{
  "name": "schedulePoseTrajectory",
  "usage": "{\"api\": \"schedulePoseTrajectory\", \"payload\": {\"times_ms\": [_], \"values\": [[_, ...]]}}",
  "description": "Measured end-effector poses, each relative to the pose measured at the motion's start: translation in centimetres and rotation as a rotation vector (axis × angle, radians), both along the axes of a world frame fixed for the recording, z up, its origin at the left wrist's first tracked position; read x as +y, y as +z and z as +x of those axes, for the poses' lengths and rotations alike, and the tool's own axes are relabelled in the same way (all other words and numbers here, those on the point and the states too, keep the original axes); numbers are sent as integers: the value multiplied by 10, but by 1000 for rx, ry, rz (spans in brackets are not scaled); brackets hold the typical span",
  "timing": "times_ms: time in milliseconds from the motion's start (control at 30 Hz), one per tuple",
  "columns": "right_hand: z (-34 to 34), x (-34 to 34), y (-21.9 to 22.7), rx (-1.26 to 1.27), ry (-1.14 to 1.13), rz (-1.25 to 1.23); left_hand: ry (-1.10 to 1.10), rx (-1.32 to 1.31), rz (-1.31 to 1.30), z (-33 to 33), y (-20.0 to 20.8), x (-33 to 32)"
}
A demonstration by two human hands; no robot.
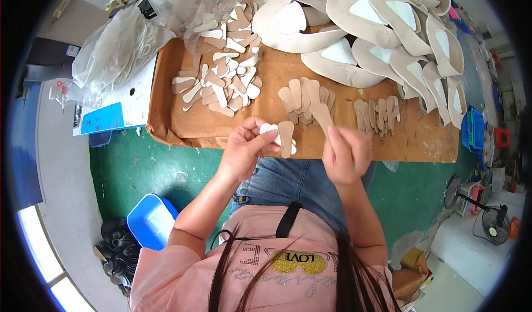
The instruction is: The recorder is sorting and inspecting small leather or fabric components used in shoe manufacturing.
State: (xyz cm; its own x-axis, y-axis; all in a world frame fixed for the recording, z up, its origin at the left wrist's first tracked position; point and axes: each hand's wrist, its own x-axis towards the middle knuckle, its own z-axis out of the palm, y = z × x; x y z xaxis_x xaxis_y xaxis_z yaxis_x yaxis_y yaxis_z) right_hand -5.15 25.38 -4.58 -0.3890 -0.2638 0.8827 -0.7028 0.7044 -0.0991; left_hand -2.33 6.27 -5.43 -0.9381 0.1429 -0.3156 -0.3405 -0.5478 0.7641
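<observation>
My left hand (243, 150) is closed near the table's front edge, pinching a few paddle-shaped shoe insole pieces with white faces (269, 129). A tan insole piece (285, 139) stands out beside its fingertips, overlapping the white ones. To the right, my right hand (346, 154) grips another tan insole piece (322, 116) by its narrow end, with the wide end pointing away from me. That piece partly covers a fanned group of tan insole pieces (296, 95) on the table. Farther right lies a second row of narrower tan pieces (378, 115).
A loose heap of tan and white insole pieces (227, 85) covers the brown tabletop's (172, 112) left side. Beige shoe uppers (354, 63) are piled at the back right. Clear plastic bags (113, 52) sit at the back left. A blue bin (152, 220) stands on the green floor.
</observation>
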Motion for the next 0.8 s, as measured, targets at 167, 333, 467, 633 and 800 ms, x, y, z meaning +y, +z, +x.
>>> {"api": "schedulePoseTrajectory", "payload": {"times_ms": [167,333,467,633,800], "values": [[-37,-14,-15,-242,-82,-1,67,-8,14,-4,0,3],[-29,-17,-16,-371,-78,68,67,7,8,-4,-2,1],[-19,-12,-7,-384,-58,-74,50,-26,7,-3,-5,5],[5,-17,9,-1226,477,-665,-45,-3,2,-2,0,9],[5,-20,18,-1437,476,-821,-72,9,-1,-1,7,12]]}}
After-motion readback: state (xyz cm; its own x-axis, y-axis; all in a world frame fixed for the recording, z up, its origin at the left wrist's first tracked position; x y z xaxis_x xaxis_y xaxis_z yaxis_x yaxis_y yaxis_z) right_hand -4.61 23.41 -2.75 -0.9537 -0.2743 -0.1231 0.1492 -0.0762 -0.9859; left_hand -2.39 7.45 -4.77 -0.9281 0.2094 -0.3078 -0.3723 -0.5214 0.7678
